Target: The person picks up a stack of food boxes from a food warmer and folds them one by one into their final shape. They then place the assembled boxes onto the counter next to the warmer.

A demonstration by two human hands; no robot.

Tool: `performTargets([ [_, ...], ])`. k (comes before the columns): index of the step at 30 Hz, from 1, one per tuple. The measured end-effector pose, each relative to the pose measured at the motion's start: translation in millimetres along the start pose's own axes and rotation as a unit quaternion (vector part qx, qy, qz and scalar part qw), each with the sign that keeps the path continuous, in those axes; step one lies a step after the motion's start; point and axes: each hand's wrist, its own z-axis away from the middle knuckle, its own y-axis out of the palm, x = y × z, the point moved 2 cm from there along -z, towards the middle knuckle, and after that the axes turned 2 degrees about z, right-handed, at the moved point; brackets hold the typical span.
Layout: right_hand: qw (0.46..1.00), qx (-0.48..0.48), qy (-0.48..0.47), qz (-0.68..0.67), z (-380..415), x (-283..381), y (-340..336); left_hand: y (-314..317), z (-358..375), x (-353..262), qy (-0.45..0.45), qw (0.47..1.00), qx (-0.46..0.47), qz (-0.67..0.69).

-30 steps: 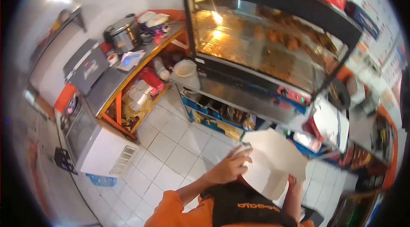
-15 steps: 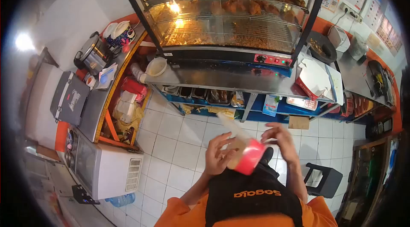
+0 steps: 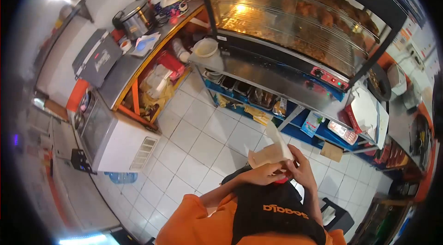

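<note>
The fingers of the left hand (image 3: 265, 175) and right hand (image 3: 303, 170) clamp a carton (image 3: 267, 154), mostly beyond them. Apparently mid-fold, it next calls for steady pressure.

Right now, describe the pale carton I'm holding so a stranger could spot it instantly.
Start at the lit glass food cabinet, then go down across the white floor tiles to the black apron. Above its orange lettering, the left grip and right grip hold the pale carton. Unlike the red-and-white box beside the cabinet, it is in hand, one flap standing up.
</note>
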Motion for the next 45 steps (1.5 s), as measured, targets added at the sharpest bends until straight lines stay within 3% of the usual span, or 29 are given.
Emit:
performTargets([
  [1,0.996,0.001,-0.074,-0.044,2,-5,5,1,-1,-5,0.1,0.993,-0.041,0.041],
  [2,0.985,0.001,-0.148,-0.091,3,-7,8,4,-4,-4,0.1,0.993,-0.051,0.042],
  [3,0.985,0.01,-0.15,-0.089,0,-8,7,7,-6,-4,0.136,0.987,-0.079,0.023],
  [4,0.987,-0.046,-0.152,-0.02,-2,-10,1,8,-4,-4,0.171,0.979,-0.108,0.005],
  [5,0.982,-0.1,-0.153,0.049,-4,-14,-4,2,3,-20,0.166,0.979,-0.119,0.005],
  [6,0.969,-0.152,-0.154,0.116,-5,-17,-9,-3,8,-36,0.099,0.993,-0.063,-0.026],
  [7,0.972,-0.196,-0.122,0.042,-7,-26,-18,-11,14,-47,0.031,0.998,-0.006,-0.056],
  [9,0.955,-0.266,-0.102,-0.088,-11,-18,-28,-38,36,-54,0.16,0.962,-0.214,-0.064],
  [10,0.94,-0.29,-0.108,-0.141,-2,-1,-35,-56,50,-73,0.18,0.893,-0.384,-0.153],
  [11,0.933,-0.288,-0.123,-0.179,1,6,-38,-69,62,-92,0.193,0.787,-0.536,-0.238],
  [12,0.935,-0.281,-0.124,-0.179,5,21,-38,-72,58,-86,0.189,0.784,-0.541,-0.239],
  [14,0.94,-0.248,-0.047,-0.228,11,46,-31,-81,42,-58,0.228,0.822,-0.512,0.104],
  [15,0.934,-0.263,-0.027,-0.242,6,32,-31,-82,48,-48,0.124,0.871,-0.441,0.177],
  [16,0.937,-0.255,-0.028,-0.238,2,24,-27,-79,44,-34,0.126,0.867,-0.449,0.179],
  [18,0.938,-0.256,-0.141,-0.185,-7,18,-23,-68,26,-5,0.13,0.859,-0.394,0.299],
  [21,0.938,-0.231,-0.186,-0.181,-6,21,-17,-57,37,1,0.06,0.871,-0.385,0.299],
  [22,0.948,-0.227,-0.154,-0.16,-3,23,-18,-56,40,4,0.036,0.876,-0.378,0.298],
  [24,0.966,-0.215,-0.091,-0.116,2,27,-19,-55,38,7,0.14,0.931,-0.297,0.161],
  [25,0.955,-0.154,-0.188,-0.169,-3,30,-15,-52,30,1,0.147,0.815,-0.142,0.542],
  [26,0.95,-0.111,-0.225,-0.185,-4,33,-15,-54,32,-9,0.149,0.813,-0.145,0.544],
  [28,0.943,-0.061,-0.259,-0.201,-4,40,-17,-58,38,-25,0.132,0.899,-0.18,0.377],
  [29,0.966,-0.061,-0.229,-0.107,-6,48,-19,-65,31,-16,0.163,0.916,-0.229,0.287],
  [30,0.978,-0.062,-0.199,-0.011,-9,57,-21,-72,27,-13,0.167,0.914,-0.232,0.287],
  [32,0.968,-0.062,-0.241,-0.013,-10,69,-16,-84,20,-9,0.082,0.931,-0.274,0.226],
  [33,0.975,-0.085,-0.206,-0.006,-18,52,-21,-87,14,-10,0.048,0.912,-0.37,0.168],
  [38,0.965,-0.239,-0.101,-0.036,-39,30,-25,-91,4,-24,0.121,0.854,-0.503,0.047],
  [39,0.94,-0.323,-0.106,-0.027,-44,31,-18,-89,5,-26,0.106,0.854,-0.507,0.038],
  [43,0.94,-0.334,-0.064,-0.023,-42,20,-32,-77,3,-26,0.085,0.849,-0.521,0.029],
  [45,0.972,-0.226,-0.057,0.027,-46,-5,-57,-71,-1,-16,0.086,0.858,-0.503,0.061],
])
